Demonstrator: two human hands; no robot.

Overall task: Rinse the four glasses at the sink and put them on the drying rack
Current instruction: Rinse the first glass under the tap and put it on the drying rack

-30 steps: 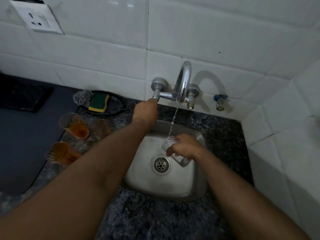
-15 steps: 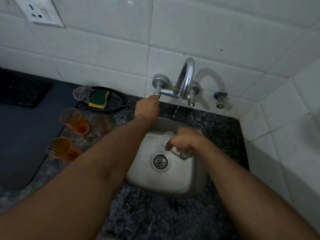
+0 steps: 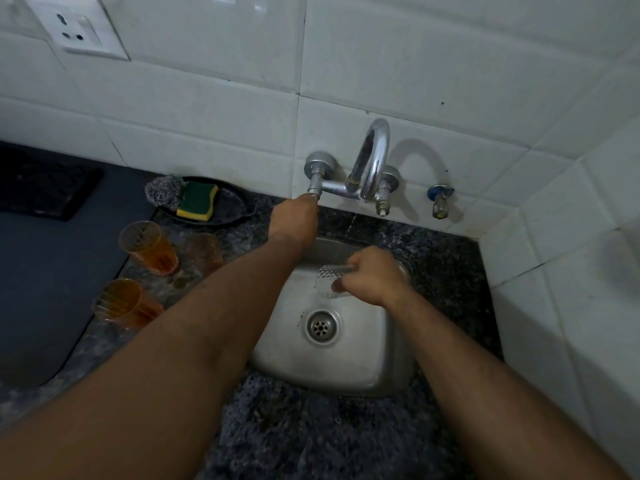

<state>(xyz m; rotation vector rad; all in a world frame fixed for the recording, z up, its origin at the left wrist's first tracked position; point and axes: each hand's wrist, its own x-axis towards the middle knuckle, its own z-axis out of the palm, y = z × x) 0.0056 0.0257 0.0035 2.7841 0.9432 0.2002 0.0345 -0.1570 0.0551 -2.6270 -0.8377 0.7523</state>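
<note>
My right hand [image 3: 374, 277] grips a clear glass [image 3: 327, 281] over the steel sink [image 3: 346, 362], tilted with its mouth toward the left. My left hand [image 3: 293, 218] is closed on the left tap handle of the chrome faucet [image 3: 370, 161]; the handle itself is hidden under my fingers. No water runs from the spout. Three orange-tinted glasses stand on the counter left of the sink: one [image 3: 147, 247] at the back, a paler one [image 3: 204, 251] beside it, one [image 3: 119, 303] nearer to me.
A black dish [image 3: 232, 206] holding a green-yellow sponge [image 3: 198, 200] and a steel scrubber [image 3: 162, 192] sits against the wall. A dark mat [image 3: 45, 271] covers the counter at left. A small valve [image 3: 439, 199] sticks out right of the faucet. No drying rack is in view.
The stream from the spout thinned and stopped while my left hand stayed on the tap handle. My right hand tipped the clear glass over toward the left.
</note>
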